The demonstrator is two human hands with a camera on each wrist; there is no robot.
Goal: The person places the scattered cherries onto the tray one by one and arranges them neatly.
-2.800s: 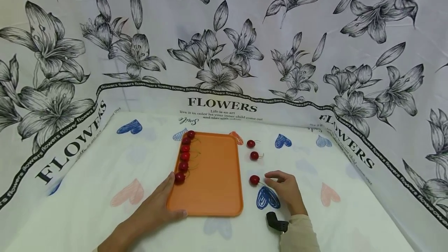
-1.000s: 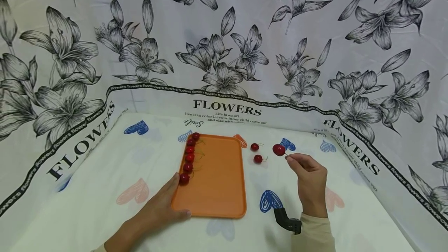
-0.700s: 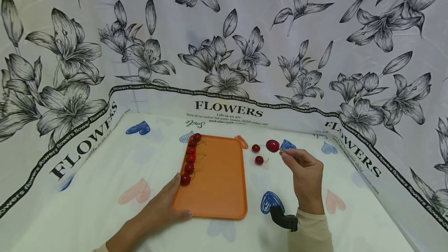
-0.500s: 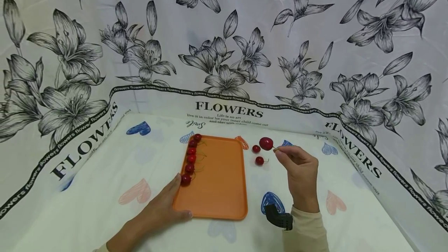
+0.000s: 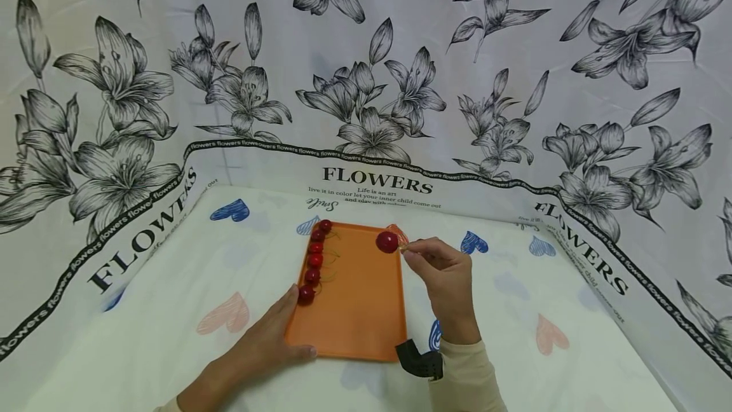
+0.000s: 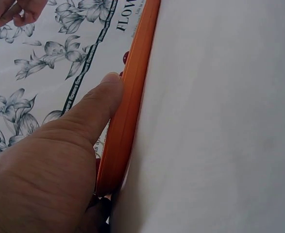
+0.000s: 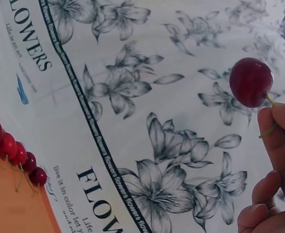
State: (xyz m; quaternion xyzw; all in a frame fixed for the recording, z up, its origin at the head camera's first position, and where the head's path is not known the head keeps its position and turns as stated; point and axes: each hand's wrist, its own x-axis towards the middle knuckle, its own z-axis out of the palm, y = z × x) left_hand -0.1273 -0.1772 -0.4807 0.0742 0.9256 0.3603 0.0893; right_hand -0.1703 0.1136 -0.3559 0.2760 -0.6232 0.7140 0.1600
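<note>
My right hand [image 5: 443,278] pinches the stem of a dark red cherry [image 5: 387,241] between thumb and index finger. The cherry hangs in the air over the far right part of the orange tray [image 5: 354,310]; the right wrist view shows its green stem [image 7: 269,99] between the fingertips. Along the tray's left edge lies a row of cherries [image 5: 315,260], stems pointing right. My left hand [image 5: 265,336] rests at the near left corner, its fingers straight along the left side and its thumb [image 6: 101,99] against the front edge.
The tray lies on a white cloth with printed hearts, such as the blue heart [image 5: 474,242]. Behind stands a flower-printed curtain [image 5: 366,81]. A black device [image 5: 420,360] sits at my right wrist. My right hand mostly hides the loose cherries right of the tray.
My right hand took a cherry by its stem from the cloth, lifted it and carried it left over the tray. The left hand stays at the tray's corner.
</note>
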